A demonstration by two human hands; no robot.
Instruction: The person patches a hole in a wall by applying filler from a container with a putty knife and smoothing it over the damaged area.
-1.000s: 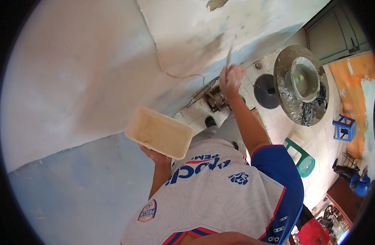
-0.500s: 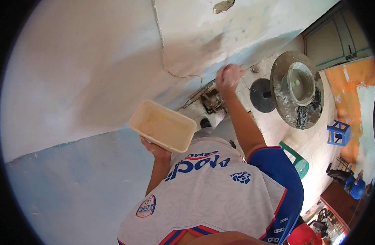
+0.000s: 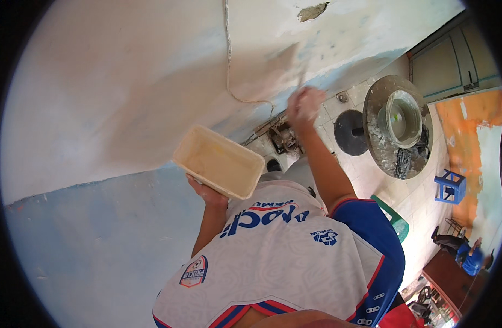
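Observation:
My left hand (image 3: 211,197) is closed on the underside and near wall of a cream rectangular plastic tub (image 3: 221,163), tilted so that its inside shows. Pale yellowish smears coat the tub's inner floor. Up by the wall (image 3: 152,98), my right hand (image 3: 305,106) is raised with its fingers curled in, whitish residue on the skin. A faint, thin dark streak runs from its fingertips toward the wall, too blurred to name. The wall is whitish and patchy above, light blue below.
A round table (image 3: 382,147) on a dark base carries a basin (image 3: 404,119) and a crumpled black bag (image 3: 404,163). Beyond are a blue stool (image 3: 450,187), a green plastic seat (image 3: 396,223) and a seated person (image 3: 472,258). A cord (image 3: 228,54) hangs down the wall.
The view has shifted slightly, so the wall's cord and hole sit further right. My right hand stays near the wall; the tub remains in my left hand.

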